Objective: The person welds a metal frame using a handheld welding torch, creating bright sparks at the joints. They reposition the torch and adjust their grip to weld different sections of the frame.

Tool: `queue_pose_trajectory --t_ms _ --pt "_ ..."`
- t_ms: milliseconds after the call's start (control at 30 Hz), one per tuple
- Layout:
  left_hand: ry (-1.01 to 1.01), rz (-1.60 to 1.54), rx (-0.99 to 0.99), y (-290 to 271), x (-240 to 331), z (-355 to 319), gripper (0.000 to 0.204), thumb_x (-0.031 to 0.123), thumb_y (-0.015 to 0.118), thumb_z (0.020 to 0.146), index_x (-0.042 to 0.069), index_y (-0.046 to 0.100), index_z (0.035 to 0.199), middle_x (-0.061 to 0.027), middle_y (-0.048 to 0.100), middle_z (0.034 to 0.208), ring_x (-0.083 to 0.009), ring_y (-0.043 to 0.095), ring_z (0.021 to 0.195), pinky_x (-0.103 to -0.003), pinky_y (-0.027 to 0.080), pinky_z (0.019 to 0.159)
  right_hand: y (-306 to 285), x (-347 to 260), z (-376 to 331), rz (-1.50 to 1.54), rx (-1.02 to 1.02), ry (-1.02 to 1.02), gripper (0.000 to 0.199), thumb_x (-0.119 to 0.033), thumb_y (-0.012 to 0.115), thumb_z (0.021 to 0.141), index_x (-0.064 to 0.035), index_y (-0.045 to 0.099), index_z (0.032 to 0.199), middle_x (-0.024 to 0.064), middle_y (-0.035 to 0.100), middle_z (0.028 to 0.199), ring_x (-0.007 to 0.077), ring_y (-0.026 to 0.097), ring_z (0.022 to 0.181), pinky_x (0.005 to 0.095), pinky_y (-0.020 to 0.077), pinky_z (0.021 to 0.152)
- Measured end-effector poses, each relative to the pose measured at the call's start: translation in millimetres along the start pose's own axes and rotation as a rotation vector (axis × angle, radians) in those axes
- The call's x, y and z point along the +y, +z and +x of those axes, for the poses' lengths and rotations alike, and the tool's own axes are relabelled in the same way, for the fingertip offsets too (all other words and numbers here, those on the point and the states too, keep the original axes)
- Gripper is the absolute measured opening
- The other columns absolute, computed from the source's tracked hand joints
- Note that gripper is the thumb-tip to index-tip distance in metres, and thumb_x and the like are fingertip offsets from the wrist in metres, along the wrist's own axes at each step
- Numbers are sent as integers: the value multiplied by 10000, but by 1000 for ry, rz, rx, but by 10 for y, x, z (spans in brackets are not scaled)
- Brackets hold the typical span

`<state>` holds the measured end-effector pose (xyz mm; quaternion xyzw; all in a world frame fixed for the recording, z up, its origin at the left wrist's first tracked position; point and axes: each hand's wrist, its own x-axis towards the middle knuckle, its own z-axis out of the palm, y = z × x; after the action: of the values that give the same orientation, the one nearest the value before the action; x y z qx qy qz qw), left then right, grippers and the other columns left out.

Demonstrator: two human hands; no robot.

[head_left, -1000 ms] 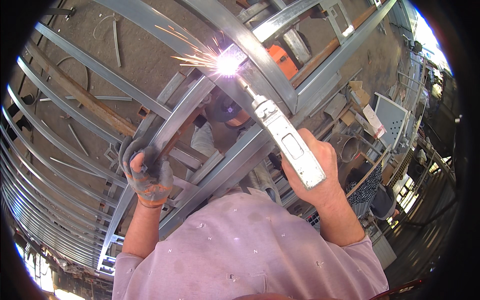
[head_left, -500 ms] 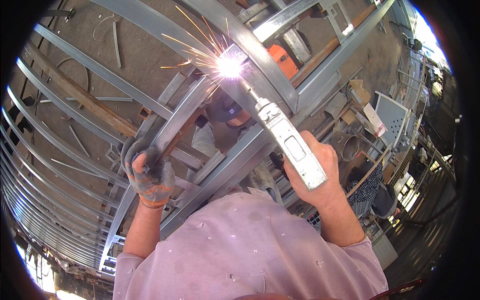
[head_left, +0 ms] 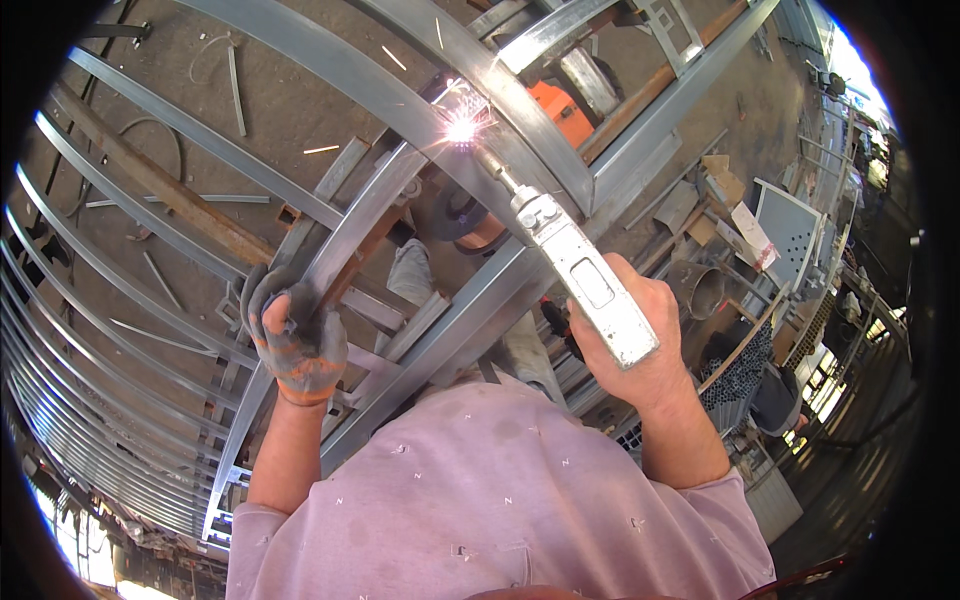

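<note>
My bare right hand (head_left: 640, 320) is closed round a handheld welding gun (head_left: 590, 280) with a scuffed white body. Its tip points away from me at a bright welding spot (head_left: 461, 131), where a few sparks fly off beside a joint of the metal frame (head_left: 540, 140). On my left hand (head_left: 300, 345) is a worn grey and orange glove with one bare fingertip showing. Its fingers curl round a curved grey metal bar (head_left: 365, 215), whose far end lies near the welding spot. Part of that grip is hidden by the glove.
Several long curved metal bars (head_left: 140, 225) run along the left. A rusty wooden-looking beam (head_left: 165, 190) crosses them. An orange box (head_left: 562, 115) and a dark spool (head_left: 460, 218) sit beneath the frame. Cardboard, a perforated panel (head_left: 785, 235) and bundled tubes (head_left: 735, 372) lie right.
The weld glare and spark spray have shrunk to a small bright spot with few sparks. The welding gun has shifted very slightly; my left hand stays on the bar.
</note>
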<state>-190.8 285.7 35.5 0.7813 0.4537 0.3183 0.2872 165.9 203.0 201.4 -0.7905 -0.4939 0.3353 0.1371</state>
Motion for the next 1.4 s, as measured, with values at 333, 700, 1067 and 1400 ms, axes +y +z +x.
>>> queue_pose_trajectory --t_ms 333,700,1067,1400 --pt "-9 36 30 31 40 -6 505 -14 784 839 75 658 1321 -196 706 1419 -476 613 1433 -592 420 1268 -613 188 -430 25 -23 4 139 -22 774 885 -6 667 972 209 673 798 476 696 736 428 566 654" --pt "109 151 1 72 251 -157 505 34 795 827 68 630 1302 -215 712 1329 -483 674 1258 -605 518 1117 -1670 858 -714 -463 -185 -180 272 -267 831 830 -93 738 1018 160 745 852 415 718 793 486 555 736" --pt "113 201 -217 204 990 -1399 588 237 835 838 87 595 1354 -208 665 1391 -507 647 1285 -684 476 1164 -925 1366 -564 -359 -239 -392 323 -299 846 828 -148 717 1084 110 777 897 386 751 822 483 572 726" --pt "125 242 -94 348 939 -1586 732 238 849 863 79 544 1508 -233 645 1502 -509 625 1374 -658 476 1191 -914 1378 -805 -70 -126 -270 247 -61 820 883 -44 737 1115 182 749 897 436 720 818 416 594 752"
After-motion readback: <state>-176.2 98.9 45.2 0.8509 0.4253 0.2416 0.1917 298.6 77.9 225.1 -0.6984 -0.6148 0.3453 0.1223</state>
